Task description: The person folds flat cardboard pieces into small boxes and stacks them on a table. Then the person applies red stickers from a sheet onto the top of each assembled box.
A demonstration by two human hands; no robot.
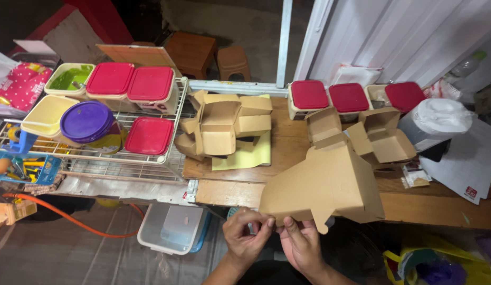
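My left hand and my right hand pinch the near edge of a flat brown cardboard box blank, held above the front edge of the wooden table. The blank is partly folded, with a small tab hanging by my right fingers. Behind it on the table lie open folded cardboard boxes, and a pile of folded boxes rests on a yellow sheet farther left.
Red-lidded tubs line the table's back edge. A wire rack at left holds red-lidded tubs, a purple-lidded tub and yellow containers. A grey pot with a white bag and papers sit at right. A plastic bin and orange hose lie on the floor.
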